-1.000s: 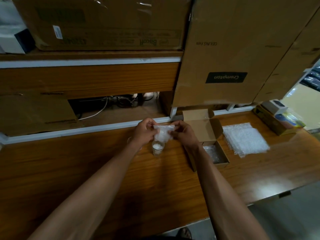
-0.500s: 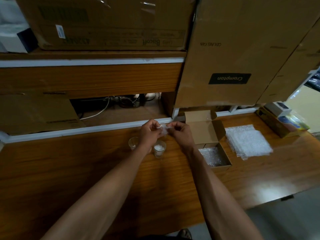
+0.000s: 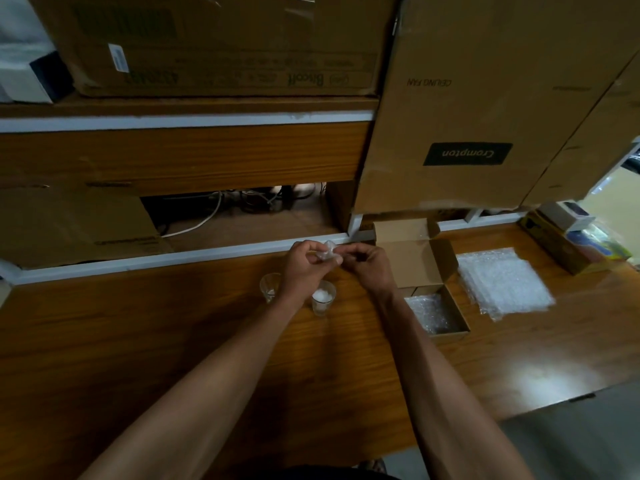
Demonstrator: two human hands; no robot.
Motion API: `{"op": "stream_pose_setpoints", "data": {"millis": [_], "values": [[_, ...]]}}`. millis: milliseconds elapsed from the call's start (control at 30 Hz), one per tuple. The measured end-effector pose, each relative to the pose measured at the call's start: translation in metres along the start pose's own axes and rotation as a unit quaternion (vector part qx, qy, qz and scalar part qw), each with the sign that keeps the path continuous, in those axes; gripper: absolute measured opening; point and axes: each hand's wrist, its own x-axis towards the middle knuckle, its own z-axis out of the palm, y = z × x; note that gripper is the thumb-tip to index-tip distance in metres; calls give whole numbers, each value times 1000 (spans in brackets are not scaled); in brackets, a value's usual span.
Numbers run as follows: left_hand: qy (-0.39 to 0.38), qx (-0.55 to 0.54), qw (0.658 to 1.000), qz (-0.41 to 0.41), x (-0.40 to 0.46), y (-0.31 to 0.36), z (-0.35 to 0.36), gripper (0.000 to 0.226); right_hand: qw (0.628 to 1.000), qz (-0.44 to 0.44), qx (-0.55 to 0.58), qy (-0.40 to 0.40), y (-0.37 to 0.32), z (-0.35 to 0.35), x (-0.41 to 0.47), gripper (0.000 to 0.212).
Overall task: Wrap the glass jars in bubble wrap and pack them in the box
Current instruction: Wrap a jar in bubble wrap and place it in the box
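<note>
Two small glass jars stand on the wooden table: a clear one [image 3: 269, 287] partly behind my left wrist, and one [image 3: 323, 301] with something white inside, just below my hands. My left hand [image 3: 304, 266] pinches a small crumpled piece of bubble wrap [image 3: 326, 252] held above the jars. My right hand [image 3: 369, 268], fingers curled, meets the same piece from the right. An open cardboard box [image 3: 452, 329] lies to the right, its bottom lined with bubble wrap. A stack of bubble wrap sheets [image 3: 502, 282] lies further right.
Large cardboard cartons [image 3: 467, 98] and a wooden shelf [image 3: 180, 157] rise behind the table. Cables [image 3: 207, 220] lie in the gap under the shelf. Small product boxes [image 3: 571, 244] sit at the far right. The table's front edge [image 3: 554, 400] drops off at lower right.
The bubble wrap piece between my hands has been scrunched from a spread sheet into a small wad. Both hands stay above the jars; the view has shifted slightly.
</note>
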Motion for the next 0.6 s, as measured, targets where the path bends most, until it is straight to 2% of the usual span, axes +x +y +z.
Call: {"op": "stream_pose_setpoints", "data": {"millis": [133,200,300,400,500,600], "values": [[-6,-2,1000,-10,4,-5,-3,27,999,-11,-47,-14,6,0,6,14],[-2,1,1000,-22,8,-8,-6,22,997,-1,-61,-50,9,-3,9,13],[-2,14,999,-30,14,-14,-10,19,993,15,-71,-96,13,-7,9,24],[-20,71,997,-30,17,-14,-11,17,994,27,-78,-74,23,-7,5,27],[-44,143,988,-40,16,-14,-13,19,979,51,-182,-72,38,-5,0,47],[-71,261,962,-23,14,-17,-11,19,938,27,-326,-113,54,1,-2,89]]}}
